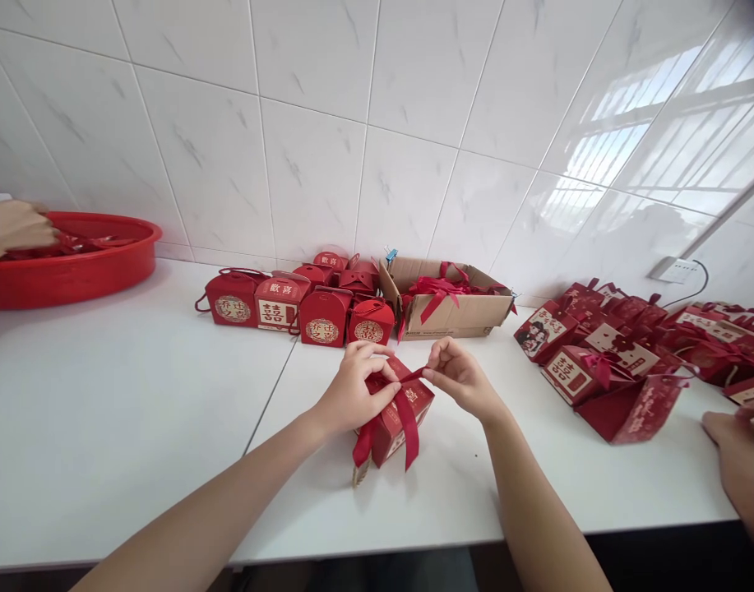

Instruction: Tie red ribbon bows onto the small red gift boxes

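A small red gift box [389,432] with gold and white print sits on the white table near its front edge. Over its top runs a dark red ribbon [409,427], with loose ends hanging down the near side. My left hand [360,386] rests on the box top, its fingers pressing the ribbon there. To the right of the box, my right hand [460,376] pinches a stretch of the ribbon between thumb and fingers, pulled out sideways. A beige strip [360,474] shows at the box's lower left.
Red boxes [324,316] and a cardboard carton [463,314] of ribbons stand by the tiled wall. More boxes [599,345] crowd the right. At far left, another person's hand [16,228] reaches over a red basin [105,267]; a person's hand [743,452] is at far right.
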Demonstrator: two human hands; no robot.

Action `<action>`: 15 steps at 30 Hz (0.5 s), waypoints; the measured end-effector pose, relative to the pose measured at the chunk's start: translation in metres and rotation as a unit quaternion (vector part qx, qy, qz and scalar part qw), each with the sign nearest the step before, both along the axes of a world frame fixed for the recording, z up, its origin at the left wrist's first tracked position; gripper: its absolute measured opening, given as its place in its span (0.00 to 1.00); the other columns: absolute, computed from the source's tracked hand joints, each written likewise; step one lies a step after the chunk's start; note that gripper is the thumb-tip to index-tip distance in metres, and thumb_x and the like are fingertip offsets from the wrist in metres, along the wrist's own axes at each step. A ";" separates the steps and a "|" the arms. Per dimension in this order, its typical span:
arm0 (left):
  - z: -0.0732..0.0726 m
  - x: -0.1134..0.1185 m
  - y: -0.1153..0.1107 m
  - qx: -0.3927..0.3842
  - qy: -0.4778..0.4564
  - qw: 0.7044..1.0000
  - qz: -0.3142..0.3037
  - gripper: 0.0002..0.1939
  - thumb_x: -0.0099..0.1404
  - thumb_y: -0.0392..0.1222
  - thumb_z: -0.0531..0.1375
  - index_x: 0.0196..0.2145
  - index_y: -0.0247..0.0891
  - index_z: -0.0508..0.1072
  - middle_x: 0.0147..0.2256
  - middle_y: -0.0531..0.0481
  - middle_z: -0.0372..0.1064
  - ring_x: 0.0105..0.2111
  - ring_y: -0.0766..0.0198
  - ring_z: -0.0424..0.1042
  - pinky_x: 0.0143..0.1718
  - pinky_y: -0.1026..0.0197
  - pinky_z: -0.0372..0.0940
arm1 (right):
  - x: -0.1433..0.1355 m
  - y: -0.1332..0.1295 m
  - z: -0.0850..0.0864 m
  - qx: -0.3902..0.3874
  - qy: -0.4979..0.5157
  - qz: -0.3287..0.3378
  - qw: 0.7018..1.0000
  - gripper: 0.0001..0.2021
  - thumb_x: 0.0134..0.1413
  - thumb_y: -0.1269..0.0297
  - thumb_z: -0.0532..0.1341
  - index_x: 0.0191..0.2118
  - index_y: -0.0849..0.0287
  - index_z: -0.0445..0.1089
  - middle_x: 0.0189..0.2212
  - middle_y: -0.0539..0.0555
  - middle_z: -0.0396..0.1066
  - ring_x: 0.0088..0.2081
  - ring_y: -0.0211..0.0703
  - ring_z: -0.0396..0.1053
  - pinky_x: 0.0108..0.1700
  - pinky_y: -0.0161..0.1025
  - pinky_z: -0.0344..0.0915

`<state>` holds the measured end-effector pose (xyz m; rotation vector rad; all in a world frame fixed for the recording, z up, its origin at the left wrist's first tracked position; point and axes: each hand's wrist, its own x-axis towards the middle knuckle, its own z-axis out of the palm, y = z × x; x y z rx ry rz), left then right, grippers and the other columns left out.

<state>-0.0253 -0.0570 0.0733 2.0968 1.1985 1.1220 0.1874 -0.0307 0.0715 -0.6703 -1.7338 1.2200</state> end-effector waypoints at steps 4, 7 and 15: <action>0.007 -0.006 0.001 -0.020 -0.026 0.999 0.002 0.08 0.57 0.45 0.60 0.34 0.42 0.74 0.49 0.47 0.67 0.55 0.51 0.56 0.57 0.48 0.54 | 0.013 0.003 0.005 -0.033 -0.053 0.032 0.998 0.18 0.51 0.61 0.65 0.47 0.54 0.63 0.34 0.51 0.63 0.33 0.36 0.62 0.35 0.36 0.63; 0.013 -0.015 0.005 -0.049 -0.057 0.997 0.035 0.10 0.58 0.41 0.54 0.36 0.42 0.72 0.46 0.49 0.69 0.53 0.53 0.59 0.54 0.49 0.56 | 0.021 0.002 0.009 -0.054 -0.101 0.027 0.993 0.21 0.50 0.58 0.66 0.50 0.55 0.65 0.39 0.54 0.65 0.37 0.39 0.64 0.38 0.39 0.65; 0.015 -0.021 0.010 -0.106 -0.024 0.994 0.027 0.05 0.57 0.42 0.55 0.30 0.40 0.68 0.34 0.53 0.69 0.38 0.59 0.69 0.36 0.60 0.64 | -0.005 -0.007 0.011 -0.066 -0.078 -0.021 0.995 0.11 0.54 0.55 0.62 0.37 0.57 0.68 0.35 0.54 0.70 0.35 0.41 0.67 0.39 0.40 0.65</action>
